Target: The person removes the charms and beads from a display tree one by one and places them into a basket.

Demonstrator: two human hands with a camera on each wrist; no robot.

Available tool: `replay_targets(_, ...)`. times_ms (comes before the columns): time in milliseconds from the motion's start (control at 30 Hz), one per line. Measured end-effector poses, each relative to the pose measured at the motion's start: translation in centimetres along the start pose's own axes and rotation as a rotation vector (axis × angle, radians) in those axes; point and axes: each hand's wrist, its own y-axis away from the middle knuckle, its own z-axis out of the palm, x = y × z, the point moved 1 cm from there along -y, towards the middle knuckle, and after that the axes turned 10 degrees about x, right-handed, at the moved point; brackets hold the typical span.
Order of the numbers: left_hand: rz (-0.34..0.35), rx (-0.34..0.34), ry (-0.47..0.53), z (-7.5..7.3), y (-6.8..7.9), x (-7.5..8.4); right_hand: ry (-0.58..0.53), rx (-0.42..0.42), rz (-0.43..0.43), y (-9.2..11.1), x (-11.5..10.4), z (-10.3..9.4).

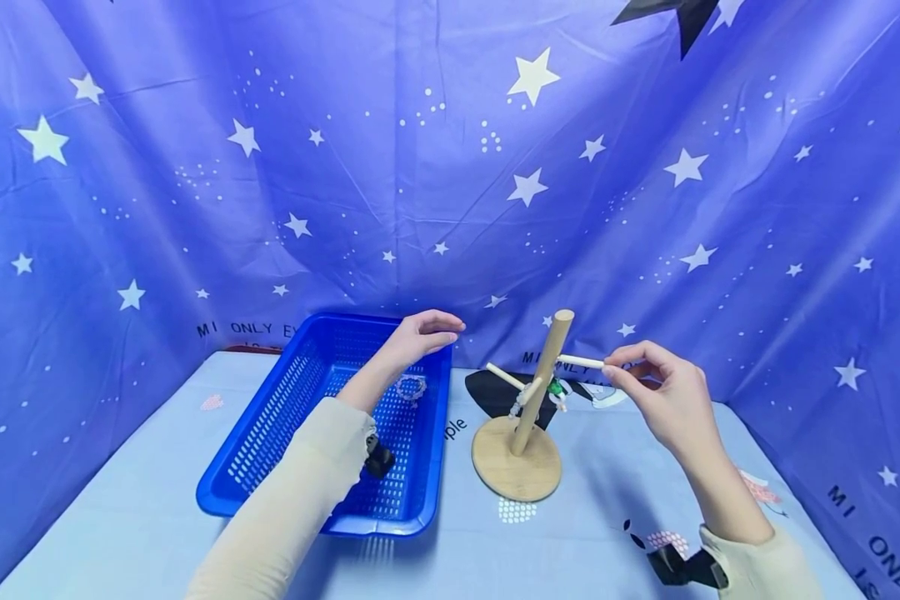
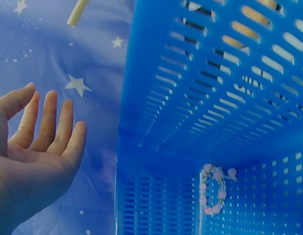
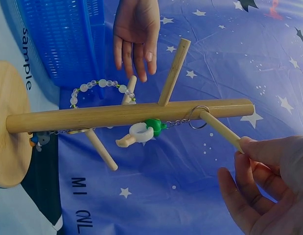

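My right hand (image 1: pixel 663 396) pinches the tip of an upper peg (image 1: pixel 581 362) on a wooden stand (image 1: pixel 540 385) between thumb and forefinger. On that peg, close to the post, hangs a keychain (image 3: pixel 153 126) with a green and white charm, its metal ring around the peg. A clear-beaded bracelet (image 3: pixel 103 83) loops over another peg. Lower down, a second keychain (image 3: pixel 43 139) with a small grey figure hangs near the round base. My left hand (image 1: pixel 412 342) holds nothing, fingers loosely extended over the far right rim of a blue basket (image 1: pixel 441 450).
Inside the basket lies a pink-beaded bracelet (image 2: pixel 221 195). The stand's round base (image 1: pixel 516 475) rests on a pale blue printed cloth (image 1: pixel 570 550), just right of the basket. Behind everything hangs a blue curtain (image 1: pixel 390 183) with stars.
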Motion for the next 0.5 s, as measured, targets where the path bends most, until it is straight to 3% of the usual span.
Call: replay_targets(500, 0.028, -0.114, 0.026, 1.7, 0.8, 0.9, 0.010, -0.001, 0.010, 0.1, -0.1, 0.0)
